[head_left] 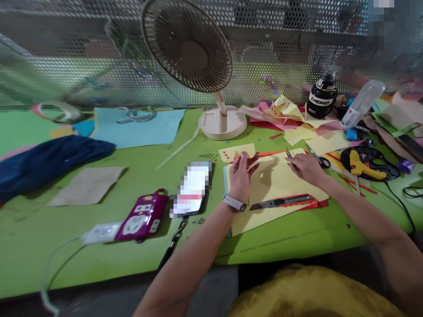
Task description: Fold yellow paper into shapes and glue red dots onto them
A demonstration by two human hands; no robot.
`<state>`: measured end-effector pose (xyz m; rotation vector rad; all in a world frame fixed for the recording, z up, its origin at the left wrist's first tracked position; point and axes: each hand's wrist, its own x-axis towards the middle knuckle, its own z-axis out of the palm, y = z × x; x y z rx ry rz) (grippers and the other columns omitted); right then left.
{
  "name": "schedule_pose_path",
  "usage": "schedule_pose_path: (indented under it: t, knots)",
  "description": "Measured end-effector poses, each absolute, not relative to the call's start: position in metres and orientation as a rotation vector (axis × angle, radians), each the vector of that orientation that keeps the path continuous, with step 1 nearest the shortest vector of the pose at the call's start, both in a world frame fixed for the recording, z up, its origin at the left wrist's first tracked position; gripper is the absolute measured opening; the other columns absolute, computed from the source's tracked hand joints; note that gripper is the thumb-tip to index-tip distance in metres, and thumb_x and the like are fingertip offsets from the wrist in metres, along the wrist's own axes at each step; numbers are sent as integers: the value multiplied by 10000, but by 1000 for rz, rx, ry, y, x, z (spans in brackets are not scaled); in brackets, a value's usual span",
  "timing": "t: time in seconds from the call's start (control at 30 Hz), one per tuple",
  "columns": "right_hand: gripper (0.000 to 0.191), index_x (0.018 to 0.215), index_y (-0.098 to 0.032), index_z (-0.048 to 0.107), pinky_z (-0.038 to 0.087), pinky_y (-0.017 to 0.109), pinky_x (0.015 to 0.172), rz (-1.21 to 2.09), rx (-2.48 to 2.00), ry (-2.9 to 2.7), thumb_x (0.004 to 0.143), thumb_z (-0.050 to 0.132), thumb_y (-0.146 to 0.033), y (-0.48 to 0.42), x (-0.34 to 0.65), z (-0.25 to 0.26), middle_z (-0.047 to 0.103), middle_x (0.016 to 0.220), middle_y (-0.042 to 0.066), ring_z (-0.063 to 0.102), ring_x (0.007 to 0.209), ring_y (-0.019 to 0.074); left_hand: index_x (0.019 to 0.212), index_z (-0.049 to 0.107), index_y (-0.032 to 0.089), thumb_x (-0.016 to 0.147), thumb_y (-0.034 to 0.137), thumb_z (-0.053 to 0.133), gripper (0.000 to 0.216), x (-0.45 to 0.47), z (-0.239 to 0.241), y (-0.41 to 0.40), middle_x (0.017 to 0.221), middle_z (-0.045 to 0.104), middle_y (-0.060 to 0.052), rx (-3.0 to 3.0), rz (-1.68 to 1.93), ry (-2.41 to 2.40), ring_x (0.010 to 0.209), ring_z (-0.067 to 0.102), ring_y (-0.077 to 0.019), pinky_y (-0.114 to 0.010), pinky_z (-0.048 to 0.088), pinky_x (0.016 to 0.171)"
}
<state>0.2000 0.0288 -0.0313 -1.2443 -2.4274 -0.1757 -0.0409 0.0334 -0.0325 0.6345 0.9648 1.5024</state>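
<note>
My left hand (240, 175), with a grey watch band at the wrist, is raised over a stack of pale yellow paper (277, 176). Its fingers are bent together near a small yellow card with red dots (226, 154); what they pinch is too small to make out. To the right, my right hand (306, 168) is closed on thin metal tweezers (288, 153), their tips pointing up and away from me. Below both hands, a utility knife (284, 201) with an orange edge and extended blade lies across the paper stack.
A phone (193, 187) and a purple power bank (142, 215) with a cable lie left. A fan (223, 123) stands behind. Paper scraps (280, 112), a black bottle (321, 97), scissors (322, 160) and a yellow glue gun (361, 167) are at right.
</note>
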Motion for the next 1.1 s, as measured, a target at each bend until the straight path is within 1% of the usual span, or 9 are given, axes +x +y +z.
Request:
schedule_pose_path:
  t: [0.2,0.33,0.43,0.53,0.6,0.7,0.83,1.0,1.1]
  knots:
    - [294,1163,-180,701,495,329,735,-115,-1232,-2409,1027,451,-257,27,200,-36,726,905,97,652,835,211,832,671,206,714,520,845,378,-41,-34,29,826,756,-20,628,1509,997,936,765,-215,-270,563,719]
    - [305,1183,-176,703,502,326,705,-77,-1222,-2416,1020,455,-245,26,199,-33,735,914,104,655,821,215,814,690,211,712,509,849,353,-41,-33,26,860,733,-2,688,1453,1014,922,762,-207,-271,587,717]
    - [309,1175,-188,715,503,321,695,-38,-1217,-2407,1019,452,-236,26,197,-31,741,898,99,655,809,209,793,681,211,743,500,829,328,-43,-32,26,832,716,0,727,1441,1033,914,761,-206,-276,595,715]
    - [334,1202,-204,720,516,318,705,5,-1205,-2376,1043,445,-307,26,194,-29,742,870,84,656,794,197,775,675,204,736,493,839,334,-44,-32,27,806,707,0,733,1440,1034,904,764,-209,-268,593,701]
    - [349,1248,-246,712,527,309,695,39,-1217,-2327,1045,463,-383,26,192,-28,742,874,65,659,797,190,796,685,200,717,503,852,355,-44,-32,27,812,715,-9,726,1422,1034,908,766,-218,-270,593,708]
    - [353,1274,-313,706,558,313,731,104,-1239,-2215,1022,504,-455,27,191,-27,751,1005,63,680,911,200,830,698,197,696,521,861,387,-43,-30,25,841,725,-17,723,1393,1046,933,763,-235,-274,591,712]
    - [372,1223,-301,731,582,365,875,247,-1181,-2095,1017,491,-497,28,192,-26,763,1109,68,700,1028,215,839,702,193,700,527,857,394,-42,-27,24,851,721,-18,734,1389,1048,944,758,-230,-274,588,720]
    - [330,1126,-311,757,586,437,903,397,-1203,-1936,994,523,-502,29,197,-22,781,1099,50,726,1022,240,830,709,187,710,510,858,375,-39,-27,26,834,724,-25,725,1379,1004,891,756,-206,-276,578,717]
    - [324,1054,-281,772,585,438,897,426,-1207,-1873,969,551,-503,30,199,-20,786,1075,63,733,1012,248,827,710,189,734,477,851,334,-38,-27,29,851,736,-34,706,1388,989,896,756,-206,-288,581,735]
